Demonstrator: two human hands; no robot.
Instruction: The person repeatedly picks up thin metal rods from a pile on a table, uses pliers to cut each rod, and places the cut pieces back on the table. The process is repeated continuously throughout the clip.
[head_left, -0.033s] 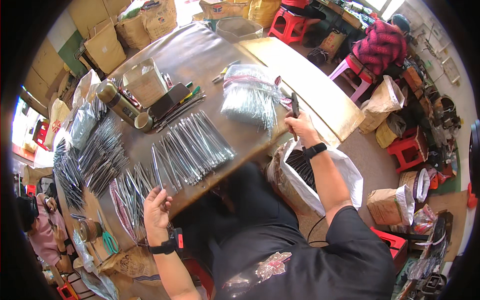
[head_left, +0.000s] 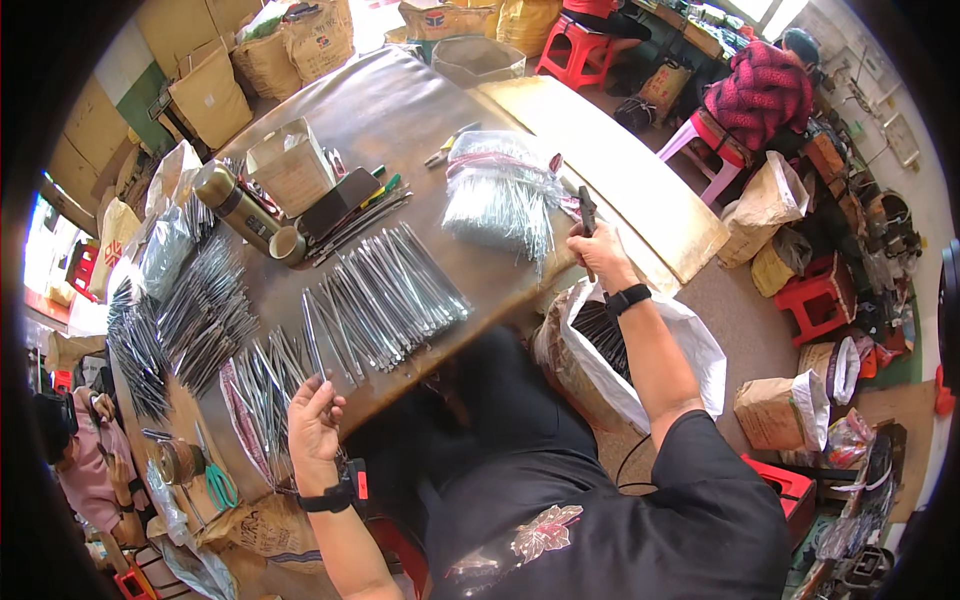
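Note:
My left hand [head_left: 314, 425] is at the table's near edge, thumb and fingertips pinched on the lower end of a slim metal rod [head_left: 311, 330]. Just beyond it, a row of similar grey metal rods [head_left: 395, 295] lies side by side. Another bundle of rods [head_left: 268, 395] rests to its left on a bag with a reddish edge. My right hand [head_left: 603, 252] is closed around a dark, narrow tool [head_left: 587, 210] that points up and away; its exact kind is unclear. Beside that hand lies a clear plastic bag of thin, pale pieces [head_left: 500, 205].
More metal rods [head_left: 205, 310] are heaped at the left. A thermos [head_left: 235, 205], a small cup [head_left: 287, 245] and a cardboard box [head_left: 290, 165] stand behind the row. A white sack [head_left: 690, 350] holding rods is below my right forearm. Teal-handled scissors [head_left: 220, 485] lie lower left. Other people sit nearby.
My right hand and the dark tool have shifted very slightly to the left. The left hand and the rods look the same.

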